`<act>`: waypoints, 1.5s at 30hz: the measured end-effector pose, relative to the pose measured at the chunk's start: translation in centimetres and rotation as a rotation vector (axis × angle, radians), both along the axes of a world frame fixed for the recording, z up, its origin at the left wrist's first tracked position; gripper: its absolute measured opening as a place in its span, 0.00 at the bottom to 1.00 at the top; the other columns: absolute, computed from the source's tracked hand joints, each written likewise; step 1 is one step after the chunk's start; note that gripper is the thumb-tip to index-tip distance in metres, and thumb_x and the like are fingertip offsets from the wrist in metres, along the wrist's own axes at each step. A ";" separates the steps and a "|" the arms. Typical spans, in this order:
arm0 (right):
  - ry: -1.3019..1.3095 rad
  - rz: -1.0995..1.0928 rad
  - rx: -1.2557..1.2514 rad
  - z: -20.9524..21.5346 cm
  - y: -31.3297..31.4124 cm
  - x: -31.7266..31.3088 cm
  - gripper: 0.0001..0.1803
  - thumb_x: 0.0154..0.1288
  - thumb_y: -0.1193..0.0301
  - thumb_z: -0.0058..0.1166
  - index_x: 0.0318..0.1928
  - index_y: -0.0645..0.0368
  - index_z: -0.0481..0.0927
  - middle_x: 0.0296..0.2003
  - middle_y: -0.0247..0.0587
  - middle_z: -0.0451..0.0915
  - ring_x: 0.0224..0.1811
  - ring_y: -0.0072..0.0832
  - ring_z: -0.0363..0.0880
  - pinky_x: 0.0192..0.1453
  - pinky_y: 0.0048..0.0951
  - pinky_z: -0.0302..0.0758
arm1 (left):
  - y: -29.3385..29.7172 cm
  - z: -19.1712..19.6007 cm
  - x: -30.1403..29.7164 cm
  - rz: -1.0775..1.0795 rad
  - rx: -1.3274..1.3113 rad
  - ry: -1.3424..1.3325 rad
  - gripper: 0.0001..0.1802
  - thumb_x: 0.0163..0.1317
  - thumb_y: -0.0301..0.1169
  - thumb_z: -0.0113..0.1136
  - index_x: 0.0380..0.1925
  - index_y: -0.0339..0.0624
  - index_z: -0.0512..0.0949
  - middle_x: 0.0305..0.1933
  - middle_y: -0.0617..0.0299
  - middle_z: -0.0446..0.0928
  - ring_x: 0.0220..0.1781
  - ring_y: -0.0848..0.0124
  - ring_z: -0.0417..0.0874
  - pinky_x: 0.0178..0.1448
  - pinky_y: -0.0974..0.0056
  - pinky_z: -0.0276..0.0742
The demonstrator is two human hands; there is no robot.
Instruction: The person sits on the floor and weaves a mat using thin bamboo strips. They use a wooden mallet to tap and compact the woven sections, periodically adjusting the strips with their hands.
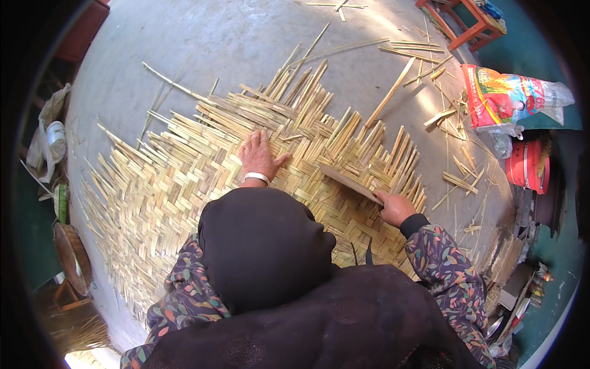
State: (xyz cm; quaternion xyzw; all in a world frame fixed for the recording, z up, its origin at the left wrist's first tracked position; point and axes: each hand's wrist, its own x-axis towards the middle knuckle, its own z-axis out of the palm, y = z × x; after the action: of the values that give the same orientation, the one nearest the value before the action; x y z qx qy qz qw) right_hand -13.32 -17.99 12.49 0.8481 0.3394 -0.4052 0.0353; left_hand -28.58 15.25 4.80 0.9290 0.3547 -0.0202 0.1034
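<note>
A large herringbone mat (178,203), woven from flat split strips that look like bamboo or reed, lies on the floor, with loose strip ends sticking out along its far and right edges. My left hand (261,158), a white band at the wrist, rests palm down on the weave with its fingers apart. To the right, my right hand (396,209) grips one end of a flat wooden slat (350,183), which slants over the mat toward the left. Whether the slat touches the weave I cannot tell. Dark cloth and patterned sleeves hide the mat's near part.
Loose strips (461,183) litter the grey floor (184,49) on the right. Beyond them are a colourful plastic sack (501,95), a red bucket (527,166) and a red-brown wooden stool (473,27). A round basket (72,258) and a pale bag (49,132) stand along the left.
</note>
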 end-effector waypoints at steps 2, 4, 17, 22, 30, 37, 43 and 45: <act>0.013 0.002 0.005 0.0 0.3 0.1 0.27 0.56 0.72 0.48 0.60 0.47 0.72 0.39 0.57 0.81 0.43 0.53 0.80 0.46 0.48 0.75 | 0.2 0.4 0.2 -0.014 -0.015 0.005 0.52 0.46 0.64 0.65 0.65 0.42 0.63 0.67 0.56 0.62 0.71 0.57 0.58 0.71 0.51 0.52; 0.016 -0.009 0.033 0.1 0.6 0.1 0.28 0.53 0.74 0.49 0.59 0.48 0.72 0.38 0.59 0.81 0.42 0.54 0.79 0.46 0.49 0.75 | 0.4 0.7 0.2 -0.026 -0.006 -0.028 0.51 0.45 0.63 0.66 0.64 0.43 0.65 0.65 0.57 0.64 0.69 0.57 0.61 0.70 0.51 0.54; -0.034 0.016 0.076 0.2 1.0 -0.3 0.25 0.53 0.72 0.49 0.55 0.47 0.73 0.35 0.58 0.81 0.39 0.55 0.80 0.44 0.52 0.75 | 1.8 0.9 -0.3 -0.153 0.014 -0.033 0.40 0.54 0.58 0.61 0.59 0.42 0.71 0.59 0.56 0.70 0.63 0.56 0.67 0.67 0.51 0.60; 0.067 0.016 0.097 0.1 0.6 -0.8 0.34 0.51 0.71 0.54 0.62 0.54 0.65 0.37 0.63 0.79 0.42 0.58 0.78 0.46 0.50 0.75 | 10.3 2.9 -0.1 -0.175 0.040 -0.116 0.28 0.60 0.50 0.59 0.57 0.50 0.73 0.62 0.56 0.71 0.64 0.59 0.70 0.65 0.51 0.63; 0.083 -0.004 0.087 0.7 0.4 -2.1 0.41 0.52 0.63 0.60 0.68 0.48 0.58 0.35 0.62 0.80 0.40 0.57 0.79 0.45 0.49 0.75 | 22.0 5.3 3.8 -0.431 0.059 0.416 0.33 0.52 0.32 0.59 0.62 0.50 0.68 0.70 0.58 0.61 0.75 0.62 0.57 0.70 0.50 0.59; -0.152 0.256 0.010 5.6 3.3 -1.4 0.33 0.57 0.64 0.54 0.65 0.42 0.63 0.24 0.47 0.80 0.26 0.47 0.81 0.31 0.46 0.76 | 24.3 5.9 7.2 -0.564 -0.089 0.583 0.23 0.53 0.37 0.63 0.49 0.42 0.75 0.56 0.56 0.75 0.61 0.58 0.74 0.58 0.52 0.71; -0.243 0.551 0.157 9.5 11.3 1.2 0.30 0.56 0.69 0.54 0.62 0.46 0.69 0.23 0.41 0.78 0.22 0.39 0.80 0.23 0.41 0.74 | 28.2 6.1 9.2 -0.541 -0.538 0.610 0.27 0.47 0.46 0.71 0.42 0.39 0.80 0.43 0.53 0.83 0.46 0.58 0.82 0.50 0.59 0.77; -0.269 0.625 0.188 9.4 15.3 1.8 0.28 0.58 0.70 0.52 0.62 0.47 0.70 0.23 0.42 0.79 0.21 0.39 0.80 0.23 0.40 0.74 | 29.0 5.8 9.7 -0.572 -0.562 0.637 0.24 0.50 0.50 0.68 0.33 0.38 0.84 0.36 0.51 0.83 0.43 0.58 0.83 0.50 0.58 0.77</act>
State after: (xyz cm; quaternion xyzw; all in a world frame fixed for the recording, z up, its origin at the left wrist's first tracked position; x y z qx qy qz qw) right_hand -11.49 -2.69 21.86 0.7487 0.6106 -0.2265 0.1238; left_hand -18.89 44.24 10.58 0.8728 0.0811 -0.4247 0.2264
